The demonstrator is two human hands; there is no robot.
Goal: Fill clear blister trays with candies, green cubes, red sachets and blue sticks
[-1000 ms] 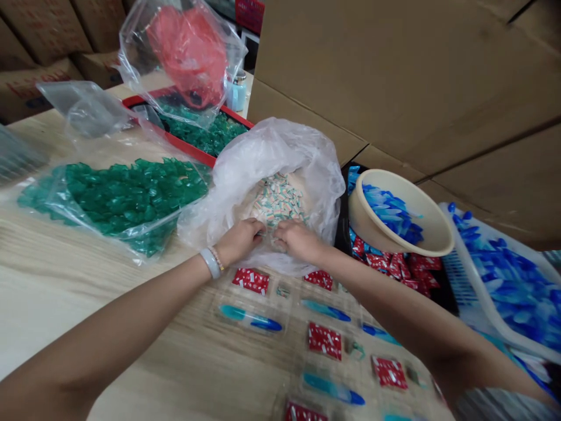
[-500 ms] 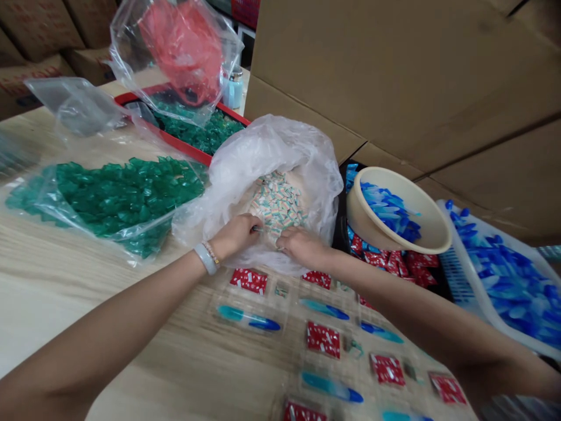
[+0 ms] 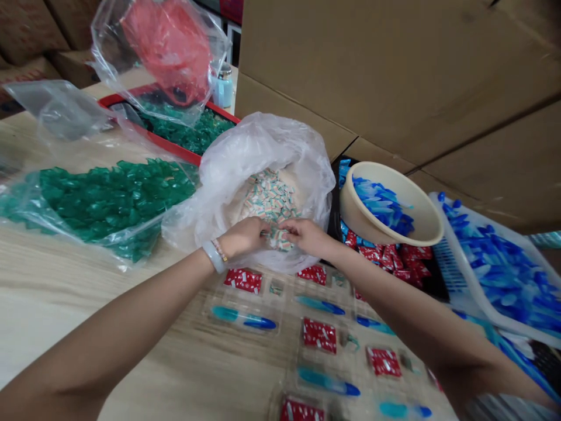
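Observation:
My left hand [image 3: 249, 236] and my right hand [image 3: 307, 237] reach into the mouth of a translucent white plastic bag [image 3: 219, 175]. Inside lies a pile of small striped pieces [image 3: 269, 193] in white, green and orange. Both hands are closed, fingertips pinched close together above the near part of the pile. Whatever the left fingers hold is hidden; small pieces show at the right fingertips. In front of the bag are clear plastic trays with red packets [image 3: 319, 335], small striped pieces and blue pen-shaped items [image 3: 328, 381].
A clear bag of green pieces [image 3: 114, 193] lies left, a red-rimmed tray [image 3: 175, 146] behind it. At right stand a cream bowl [image 3: 392, 234] of blue pieces, a black bin of red packets [image 3: 390, 260] and a white basket [image 3: 475, 286]. Cardboard boxes [image 3: 372, 76] rise behind.
My hands have drawn a little closer together over the pile, and the right fingers have lifted slightly. The whole view has shifted a little.

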